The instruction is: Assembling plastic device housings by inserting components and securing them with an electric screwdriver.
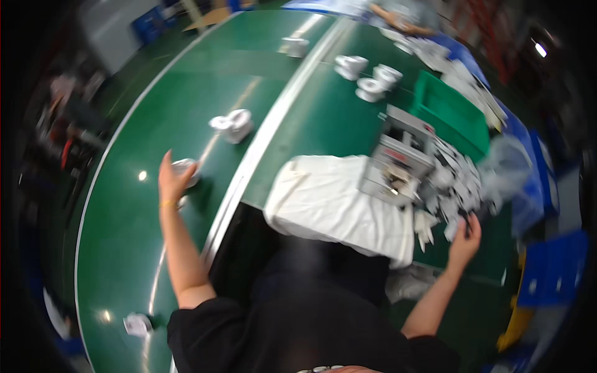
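My left hand [174, 181] reaches over the green belt on the left, its thumb and fingers around a white round part [185, 166] that looks like a flanged spool. Part of it is hidden behind the hand. On the right, my right hand [466, 241] is closed at the near edge of a heap of small white and black pieces [457, 177]. Something small and dark shows at its fingertips, too blurred to name. Beside that hand lies a pale glove [425, 227]. A grey metal box-shaped device [398, 155] stands left of the heap.
More white spool-like parts [235, 125] sit along the belt, and several others [372, 88] stand on the table. A white cloth [333, 199] covers the table's near edge. Behind the device is a green bin [454, 115]. A metal rail [273, 121] divides belt from table. Another person's arm [401, 22] shows at the far end.
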The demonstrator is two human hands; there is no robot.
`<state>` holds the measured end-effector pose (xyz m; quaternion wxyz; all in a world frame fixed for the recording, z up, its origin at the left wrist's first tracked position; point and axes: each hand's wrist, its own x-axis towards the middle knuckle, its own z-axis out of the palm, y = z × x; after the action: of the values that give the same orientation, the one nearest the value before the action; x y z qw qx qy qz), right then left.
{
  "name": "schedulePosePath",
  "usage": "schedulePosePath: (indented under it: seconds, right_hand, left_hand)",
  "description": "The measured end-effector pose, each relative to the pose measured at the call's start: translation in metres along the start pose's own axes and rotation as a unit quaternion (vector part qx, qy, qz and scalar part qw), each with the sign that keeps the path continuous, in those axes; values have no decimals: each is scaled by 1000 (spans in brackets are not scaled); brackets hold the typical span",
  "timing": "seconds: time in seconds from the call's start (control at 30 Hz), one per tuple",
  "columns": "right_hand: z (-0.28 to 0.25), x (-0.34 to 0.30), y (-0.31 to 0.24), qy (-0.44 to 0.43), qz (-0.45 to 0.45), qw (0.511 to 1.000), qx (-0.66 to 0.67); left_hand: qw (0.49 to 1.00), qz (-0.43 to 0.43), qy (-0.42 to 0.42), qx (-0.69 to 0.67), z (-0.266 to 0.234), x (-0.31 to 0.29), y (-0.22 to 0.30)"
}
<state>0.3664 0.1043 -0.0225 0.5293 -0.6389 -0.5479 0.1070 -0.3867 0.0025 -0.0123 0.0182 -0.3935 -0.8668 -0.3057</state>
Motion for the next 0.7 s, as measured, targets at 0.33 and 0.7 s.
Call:
schedulePosePath:
  seconds: [0.33, 0.7]
  right_hand:
    - [41, 2, -33, 41, -133, 966, -219]
    - [67, 8, -39, -87, 27, 970, -224]
  left_hand:
    - [961, 105, -128, 220, -47, -23, 23]
    - [977, 71, -196, 36, -32, -9, 21]
